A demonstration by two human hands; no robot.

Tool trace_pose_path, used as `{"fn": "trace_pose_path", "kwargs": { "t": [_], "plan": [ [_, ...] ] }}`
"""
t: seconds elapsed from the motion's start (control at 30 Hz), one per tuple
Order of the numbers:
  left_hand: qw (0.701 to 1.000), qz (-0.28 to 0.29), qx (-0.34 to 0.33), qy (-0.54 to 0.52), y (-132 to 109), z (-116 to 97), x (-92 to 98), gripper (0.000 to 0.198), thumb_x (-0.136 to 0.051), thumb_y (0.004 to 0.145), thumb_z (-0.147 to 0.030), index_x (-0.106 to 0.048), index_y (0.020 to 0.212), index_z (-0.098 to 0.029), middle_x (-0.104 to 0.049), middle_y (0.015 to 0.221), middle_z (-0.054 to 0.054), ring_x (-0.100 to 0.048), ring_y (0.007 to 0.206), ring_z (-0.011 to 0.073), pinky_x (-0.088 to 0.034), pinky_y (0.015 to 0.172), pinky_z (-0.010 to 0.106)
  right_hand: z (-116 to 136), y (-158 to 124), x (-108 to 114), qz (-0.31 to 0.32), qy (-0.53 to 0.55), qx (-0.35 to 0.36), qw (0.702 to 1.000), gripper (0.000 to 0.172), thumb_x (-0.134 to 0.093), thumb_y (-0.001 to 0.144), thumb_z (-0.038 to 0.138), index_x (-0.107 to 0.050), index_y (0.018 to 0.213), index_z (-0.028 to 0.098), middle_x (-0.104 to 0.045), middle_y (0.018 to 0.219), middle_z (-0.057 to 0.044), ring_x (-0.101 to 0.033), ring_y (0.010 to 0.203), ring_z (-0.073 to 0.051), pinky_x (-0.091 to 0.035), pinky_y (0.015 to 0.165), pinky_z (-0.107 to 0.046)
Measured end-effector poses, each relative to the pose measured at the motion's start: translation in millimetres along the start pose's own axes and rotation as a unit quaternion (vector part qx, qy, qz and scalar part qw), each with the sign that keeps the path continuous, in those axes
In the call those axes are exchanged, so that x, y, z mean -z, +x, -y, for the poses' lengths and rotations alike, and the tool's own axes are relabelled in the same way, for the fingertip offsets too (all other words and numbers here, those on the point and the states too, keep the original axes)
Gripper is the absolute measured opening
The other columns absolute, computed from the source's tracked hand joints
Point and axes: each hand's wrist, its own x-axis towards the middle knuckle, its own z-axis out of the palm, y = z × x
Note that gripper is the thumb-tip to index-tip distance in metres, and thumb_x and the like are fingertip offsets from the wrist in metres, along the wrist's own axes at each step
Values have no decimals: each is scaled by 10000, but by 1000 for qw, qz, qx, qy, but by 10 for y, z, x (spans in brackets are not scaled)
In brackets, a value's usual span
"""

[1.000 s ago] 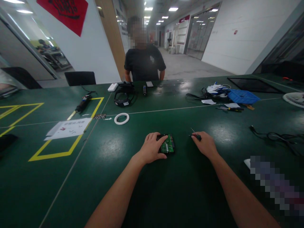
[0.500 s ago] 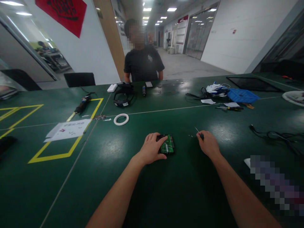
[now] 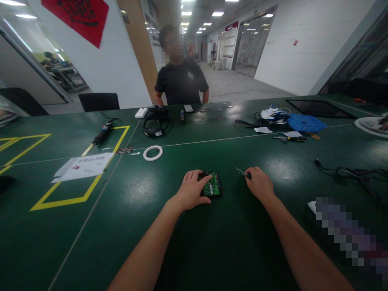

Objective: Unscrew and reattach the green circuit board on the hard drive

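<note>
A hard drive (image 3: 213,186) lies on the green table with its green circuit board facing up. My left hand (image 3: 193,188) grips it from the left, thumb and fingers at its edges and partly covering it. To the right of the drive, my right hand (image 3: 260,184) is closed around a screwdriver (image 3: 241,171). Its thin shaft points up and left, apart from the drive, and most of the handle is hidden in my fingers. A few tiny light specks, perhaps screws, lie near the shaft.
A white ring of tape (image 3: 153,153), a headset (image 3: 157,123) and a paper sheet (image 3: 80,166) lie to the left. Further right are another screwdriver (image 3: 290,138), a blue tray (image 3: 306,122) and a black cable (image 3: 342,171). A person (image 3: 182,83) is across the table.
The screwdriver's shaft has swung lower and further left, toward the hard drive, as my right hand shifted slightly left. My left hand keeps its hold. The whole view has shifted slightly.
</note>
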Motion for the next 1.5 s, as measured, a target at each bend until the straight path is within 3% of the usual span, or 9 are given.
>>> {"fn": "trace_pose_path", "kwargs": {
  "t": [0.23, 0.37, 0.5, 0.7, 0.97, 1.33, 1.5],
  "plan": [
    [1000, -2, 0, -3, -3, 1, -7, 910, -781, 736, -588, -376, 1521, -370, -338, 1514, 99, -315, 1393, 395, -260, 1156, 585, -66, -29, 18, -7, 56, 19, 998, 270, -494, 975, 256, -695, 1154, 233, -653, 1129, -83, -639, 904, -209, -467, 738, -318],
    [1000, -9, -3, -3, 2, 10, -24, 923, -799, 718, -584, -390, 1516, -362, -347, 1502, 106, -329, 1380, 395, -270, 1153, 576, -114, -46, 6, -29, 72, 34, 996, 260, -496, 984, 302, -702, 1111, 206, -669, 1072, -86, -638, 943, -219, -474, 818, -335],
    [1000, -12, -6, 2, 1, 11, -26, 922, -790, 723, -595, -388, 1519, -358, -356, 1488, 108, -336, 1372, 392, -268, 1156, 575, -54, -21, -5, -20, 69, 45, 996, 250, -512, 981, 343, -719, 1063, 229, -660, 1045, -73, -629, 904, -207, -462, 775, -324],
    [1000, -3, -5, 0, -5, 9, -12, 914, -780, 731, -600, -389, 1519, -353, -345, 1498, 110, -324, 1378, 398, -259, 1158, 587, 36, 14, 12, 9, 49, 3, 999, 220, -519, 975, 332, -699, 1055, 234, -641, 1118, -77, -623, 845, -195, -420, 669, -303],
    [1000, 1, -2, -5, -2, 4, -4, 898, -765, 746, -601, -376, 1521, -367, -332, 1510, 100, -316, 1385, 390, -261, 1156, 589, -178, -17, 121, -13, 33, -69, 997, 230, -498, 974, 318, -660, 1064, 181, -712, 943, -99, -661, 859, -243, -428, 726, -331],
    [1000, 7, 3, -5, 2, -13, 12, 887, -770, 747, -586, -388, 1515, -363, -330, 1516, 98, -311, 1389, 388, -257, 1158, 576, -27, -43, 33, -30, 96, -7, 995, 197, -534, 931, 333, -686, 980, 217, -724, 914, -53, -660, 799, -209, -456, 731, -320],
    [1000, 6, 4, 0, 8, -22, 9, 888, -784, 741, -565, -393, 1512, -363, -341, 1503, 98, -322, 1379, 385, -265, 1155, 572, -200, -32, 74, -53, 120, -23, 991, 252, -513, 952, 378, -698, 1023, 222, -730, 957, -57, -666, 863, -224, -463, 782, -335]
  ]
}}
